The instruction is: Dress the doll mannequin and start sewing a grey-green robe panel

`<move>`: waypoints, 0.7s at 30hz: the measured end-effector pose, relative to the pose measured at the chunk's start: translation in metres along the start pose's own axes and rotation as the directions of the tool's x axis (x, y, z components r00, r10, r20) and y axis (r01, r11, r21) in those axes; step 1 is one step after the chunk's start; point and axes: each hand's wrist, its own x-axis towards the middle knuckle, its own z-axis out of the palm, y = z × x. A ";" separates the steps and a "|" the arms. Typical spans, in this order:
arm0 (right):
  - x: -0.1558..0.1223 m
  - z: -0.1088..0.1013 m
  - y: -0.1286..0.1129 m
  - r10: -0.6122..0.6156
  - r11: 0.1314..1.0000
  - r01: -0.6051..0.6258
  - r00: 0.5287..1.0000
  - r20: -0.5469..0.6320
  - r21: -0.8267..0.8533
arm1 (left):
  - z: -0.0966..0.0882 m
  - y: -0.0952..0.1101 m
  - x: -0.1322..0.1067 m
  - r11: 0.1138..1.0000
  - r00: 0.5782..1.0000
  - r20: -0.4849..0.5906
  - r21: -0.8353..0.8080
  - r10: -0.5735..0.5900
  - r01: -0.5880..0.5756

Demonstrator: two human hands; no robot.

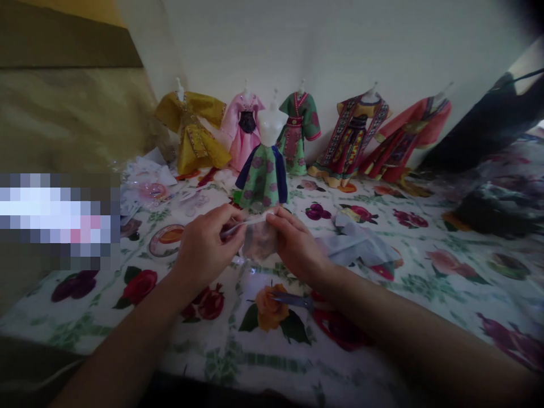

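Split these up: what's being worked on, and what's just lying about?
Being worked on:
left hand
right hand
sheer cloth piece, pinched between them

Lying about:
scissors
grey cloth scrap
dress on a white doll form
doll dresses along the wall

Left hand [204,249], right hand [297,243], raised close together, fingers [227,218] pinched, forearms [127,345] angled inward

Sheer fabric piece [259,241] in my grip: pale, pinkish grey. Doll dress [262,175] on the white form [270,126]: green, pink-flowered, navy panels. Doll robe [193,136] at left: mustard yellow, red-trimmed. Tablecloth [429,289]: white, printed red roses, purple plums, green leaves.
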 end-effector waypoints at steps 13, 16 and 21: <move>-0.002 0.001 -0.001 0.011 1.000 -0.011 1.000 0.010 0.016 | 0.001 -0.004 0.000 0.999 0.999 0.024 -0.010 -0.042 0.042; -0.003 0.002 -0.001 0.010 1.000 -0.010 1.000 0.000 0.002 | 0.001 -0.003 0.000 0.999 0.999 0.024 -0.023 -0.035 0.036; -0.004 0.002 -0.001 -0.002 1.000 0.002 1.000 0.003 -0.028 | 0.000 -0.002 0.000 0.998 0.997 0.053 -0.036 -0.057 0.059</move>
